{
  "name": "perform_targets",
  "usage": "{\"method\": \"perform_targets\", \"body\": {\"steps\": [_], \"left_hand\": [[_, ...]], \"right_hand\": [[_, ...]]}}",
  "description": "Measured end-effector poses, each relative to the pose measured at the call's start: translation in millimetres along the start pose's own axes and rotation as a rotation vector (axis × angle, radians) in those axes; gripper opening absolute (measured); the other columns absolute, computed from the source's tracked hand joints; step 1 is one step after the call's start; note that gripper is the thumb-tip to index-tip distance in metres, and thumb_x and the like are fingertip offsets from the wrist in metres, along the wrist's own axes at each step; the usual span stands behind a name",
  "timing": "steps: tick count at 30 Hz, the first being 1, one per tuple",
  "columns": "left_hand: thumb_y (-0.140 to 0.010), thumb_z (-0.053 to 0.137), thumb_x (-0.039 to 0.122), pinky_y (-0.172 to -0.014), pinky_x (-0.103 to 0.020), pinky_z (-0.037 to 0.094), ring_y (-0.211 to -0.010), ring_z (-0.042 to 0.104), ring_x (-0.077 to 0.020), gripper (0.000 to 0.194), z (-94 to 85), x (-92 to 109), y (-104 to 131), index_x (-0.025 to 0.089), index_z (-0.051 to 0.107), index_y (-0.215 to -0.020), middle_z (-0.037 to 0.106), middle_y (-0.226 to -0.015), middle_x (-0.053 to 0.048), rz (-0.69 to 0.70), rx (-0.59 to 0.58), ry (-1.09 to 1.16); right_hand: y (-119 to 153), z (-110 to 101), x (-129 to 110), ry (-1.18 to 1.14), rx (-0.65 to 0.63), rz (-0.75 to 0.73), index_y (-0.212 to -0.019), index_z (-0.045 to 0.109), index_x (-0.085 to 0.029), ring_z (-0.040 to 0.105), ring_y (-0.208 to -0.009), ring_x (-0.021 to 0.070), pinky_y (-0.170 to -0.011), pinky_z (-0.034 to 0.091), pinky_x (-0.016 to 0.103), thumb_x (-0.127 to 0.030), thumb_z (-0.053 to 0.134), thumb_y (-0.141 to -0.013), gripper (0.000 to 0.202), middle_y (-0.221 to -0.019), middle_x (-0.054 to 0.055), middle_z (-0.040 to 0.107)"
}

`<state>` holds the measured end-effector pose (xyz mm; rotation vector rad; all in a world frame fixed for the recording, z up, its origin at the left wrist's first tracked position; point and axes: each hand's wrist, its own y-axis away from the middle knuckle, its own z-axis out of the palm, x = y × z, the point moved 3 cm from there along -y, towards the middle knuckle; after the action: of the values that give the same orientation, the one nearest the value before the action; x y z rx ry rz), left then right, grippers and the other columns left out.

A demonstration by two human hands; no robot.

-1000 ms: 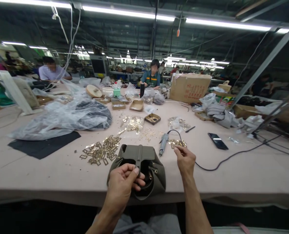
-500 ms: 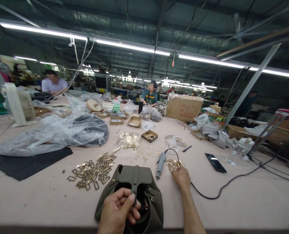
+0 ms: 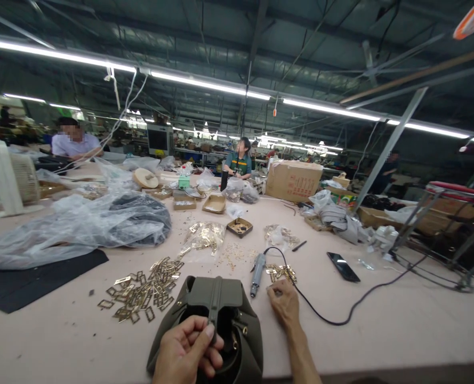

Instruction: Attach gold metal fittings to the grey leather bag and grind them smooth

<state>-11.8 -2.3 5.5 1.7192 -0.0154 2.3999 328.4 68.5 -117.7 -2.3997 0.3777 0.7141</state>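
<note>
At the table's (image 3: 360, 344) six o'clock sat the bag (image 3: 231, 293), left hand (image 3: 186, 346) pinching its strap (image 3: 214, 312); looked light, soft-sided, strap likely the firmer hold. Right hand (image 3: 285, 304), bag's two o'clock: fingers curled, couldn't tell if gripping.

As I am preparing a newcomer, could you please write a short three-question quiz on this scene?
1. True or false: the right hand grips the grey corded tool.
2. Which is nearest to the right hand: A) the phone, B) the pile of small gold pieces, C) the fan?
3. Fill in: the left hand pinches the ____ of the olive bag.

Key: 1. False; it lies on the table. 2. B. 3. Strap.
</note>
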Motion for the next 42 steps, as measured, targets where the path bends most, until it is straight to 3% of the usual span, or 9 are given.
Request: {"method": "perform_targets", "body": {"steps": [4,9,15,19,22,26,33,38,42], "left_hand": [[-0.064,0.093,0.058,-0.04,-0.018,0.046,-0.046,0.062,-0.0144,0.052,0.7,-2,2,0.012,0.07,-0.073,0.073,-0.065,-0.01,0.014,0.042,0.013],[-0.067,0.092,0.058,-0.042,-0.018,0.047,-0.048,0.062,-0.0134,0.051,-0.3,-3,1,0.012,0.07,-0.073,0.073,-0.066,-0.009,0.024,0.013,-0.005],[-0.071,0.09,0.059,-0.043,-0.018,0.048,-0.048,0.063,-0.0127,0.052,-1.6,-1,2,0.011,0.069,-0.076,0.075,-0.068,-0.01,0.019,-0.055,-0.021],[-0.069,0.089,0.061,-0.041,-0.018,0.047,-0.048,0.064,-0.014,0.055,-3.0,-3,0,0.012,0.068,-0.076,0.074,-0.068,-0.011,0.035,-0.04,-0.003],[-0.067,0.09,0.063,-0.04,-0.018,0.047,-0.047,0.064,-0.0149,0.057,-3.6,-5,-1,0.011,0.068,-0.076,0.074,-0.068,-0.013,0.042,-0.037,0.002],[-0.072,0.088,0.057,-0.041,-0.018,0.048,-0.049,0.065,-0.0147,0.052,-4.9,-1,1,0.01,0.069,-0.076,0.075,-0.069,-0.013,0.044,-0.027,-0.035],[-0.075,0.087,0.044,-0.045,-0.018,0.051,-0.05,0.066,-0.014,0.04,-5.7,0,-1,0.006,0.074,-0.08,0.077,-0.07,-0.015,0.04,-0.022,-0.064],[-0.076,0.087,0.04,-0.049,-0.017,0.053,-0.05,0.067,-0.0131,0.037,-4.9,-2,-7,0.005,0.077,-0.08,0.076,-0.067,-0.015,0.028,-0.035,-0.059],[-0.074,0.089,0.037,-0.052,-0.018,0.057,-0.053,0.071,-0.0152,0.036,-4.1,0,-10,0.004,0.079,-0.082,0.077,-0.07,-0.016,0.033,-0.028,-0.03]], "right_hand": [[-2,0,1,0.027,-0.016,0.046,-0.089,0.074,-0.021,0.064,-0.103,0.0275,-0.097,0.048,0.038,-0.031,0.059,-0.083,0.018,-0.101,0.008,0.071],[-8,0,3,0.016,-0.059,0.12,-0.111,0.072,-0.021,0.066,-0.104,0.024,-0.095,0.049,0.034,-0.028,0.063,-0.081,0.033,-0.106,0.004,0.072],[-15,5,-5,-0.018,-0.052,0.221,-0.105,0.074,-0.02,0.065,-0.099,0.0258,-0.094,0.047,0.036,-0.038,0.069,-0.077,0.034,-0.097,0.006,0.071],[-18,11,-15,-0.138,-0.066,0.204,-0.1,0.078,-0.018,0.066,-0.088,0.0261,-0.088,0.05,0.037,-0.035,0.065,-0.073,0.034,-0.085,0.006,0.071],[-14,11,-26,-0.261,-0.06,0.165,-0.09,0.079,-0.019,0.066,-0.083,0.027,-0.085,0.052,0.039,-0.044,0.063,-0.074,0.034,-0.085,0.008,0.073],[-1,0,-34,-0.433,0.0,0.204,-0.093,0.081,-0.016,0.068,-0.085,0.0274,-0.085,0.053,0.04,-0.054,0.065,-0.075,0.044,-0.095,0.012,0.076],[21,-29,-37,-0.779,-0.019,0.342,-0.119,0.076,-0.009,0.062,-0.067,0.0179,-0.063,0.049,0.03,-0.053,0.082,-0.074,0.064,-0.077,0.008,0.073],[25,-51,-59,-0.929,-0.026,0.323,-0.118,0.076,-0.008,0.065,-0.07,0.0178,-0.065,0.053,0.031,-0.049,0.088,-0.076,0.06,-0.085,0.012,0.075],[27,-66,-89,-1.039,-0.061,0.275,-0.113,0.077,-0.01,0.069,-0.073,0.0187,-0.067,0.057,0.032,-0.041,0.09,-0.078,0.049,-0.089,0.013,0.076]]}}
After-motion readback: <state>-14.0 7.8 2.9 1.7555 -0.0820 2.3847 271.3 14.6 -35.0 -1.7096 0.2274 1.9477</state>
